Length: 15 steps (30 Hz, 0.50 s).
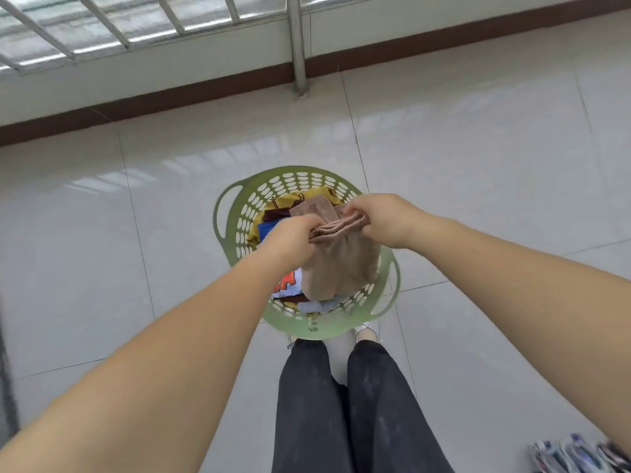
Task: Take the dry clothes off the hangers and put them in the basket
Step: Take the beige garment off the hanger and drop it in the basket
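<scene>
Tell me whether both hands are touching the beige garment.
Touching. The head view shows the left hand and right hand each gripping the beige garment at its bunched top edge above the basket.

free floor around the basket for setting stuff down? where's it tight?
Bare tile left of the green basket, and beyond it up to the brown skirting; more to its right. Tight: inside the basket, piled with clothes, both hands holding the beige garment over it; feet at its near rim; shoes bottom right.
</scene>
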Motion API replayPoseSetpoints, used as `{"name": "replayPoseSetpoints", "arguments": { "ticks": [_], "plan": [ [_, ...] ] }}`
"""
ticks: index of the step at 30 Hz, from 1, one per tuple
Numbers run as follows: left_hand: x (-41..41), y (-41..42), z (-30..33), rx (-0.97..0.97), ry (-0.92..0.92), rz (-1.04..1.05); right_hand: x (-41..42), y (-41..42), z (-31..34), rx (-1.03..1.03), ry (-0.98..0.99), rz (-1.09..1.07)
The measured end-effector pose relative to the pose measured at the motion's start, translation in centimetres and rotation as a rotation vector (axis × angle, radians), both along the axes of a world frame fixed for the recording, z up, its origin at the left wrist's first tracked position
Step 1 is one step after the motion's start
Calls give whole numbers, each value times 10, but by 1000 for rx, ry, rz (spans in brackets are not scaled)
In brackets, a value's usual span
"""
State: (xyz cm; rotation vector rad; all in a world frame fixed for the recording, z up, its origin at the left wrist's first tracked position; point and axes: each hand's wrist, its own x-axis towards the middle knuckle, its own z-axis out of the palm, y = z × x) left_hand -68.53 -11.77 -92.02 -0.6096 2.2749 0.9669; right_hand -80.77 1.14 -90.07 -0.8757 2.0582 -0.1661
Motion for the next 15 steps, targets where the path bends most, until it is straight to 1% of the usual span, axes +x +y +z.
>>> {"name": "replayPoseSetpoints", "arguments": {
  "ticks": [3, 7, 11, 15],
  "plan": [
    [-17, -22, -35, -64, -1, 47, -19, -23, -34, -4, 122, -8],
    [-19, -33, -64, -127, -63, 36, -29, -30, -62, 52, 164, -27],
    [-5, -27, -72, -84, -127, 24, -17, -18, -72, 103, 143, -12],
    [10, -9, -50, -33, -142, 30, 0, -8, -54, 102, 110, -33]
  ]
}}
